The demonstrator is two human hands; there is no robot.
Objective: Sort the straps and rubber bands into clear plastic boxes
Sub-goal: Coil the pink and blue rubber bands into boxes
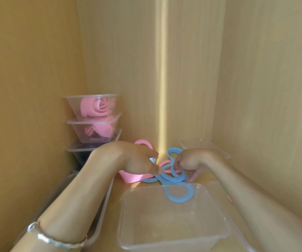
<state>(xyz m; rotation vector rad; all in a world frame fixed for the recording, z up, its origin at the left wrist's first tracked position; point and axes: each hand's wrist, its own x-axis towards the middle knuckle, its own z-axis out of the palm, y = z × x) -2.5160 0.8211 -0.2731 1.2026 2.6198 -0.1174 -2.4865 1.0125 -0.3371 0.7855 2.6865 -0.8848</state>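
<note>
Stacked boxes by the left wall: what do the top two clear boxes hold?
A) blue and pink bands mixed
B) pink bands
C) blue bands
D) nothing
B: the top box and the second box under it both show only pink bands coiled inside.

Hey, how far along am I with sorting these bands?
Done: two stacked boxes already hold pink bands. In hand: left hand and right hand pinch blue bands in the mixed pile. Left: the pile is still tangled, and the front box looks nearly empty, one blue loop at its far edge.
</note>
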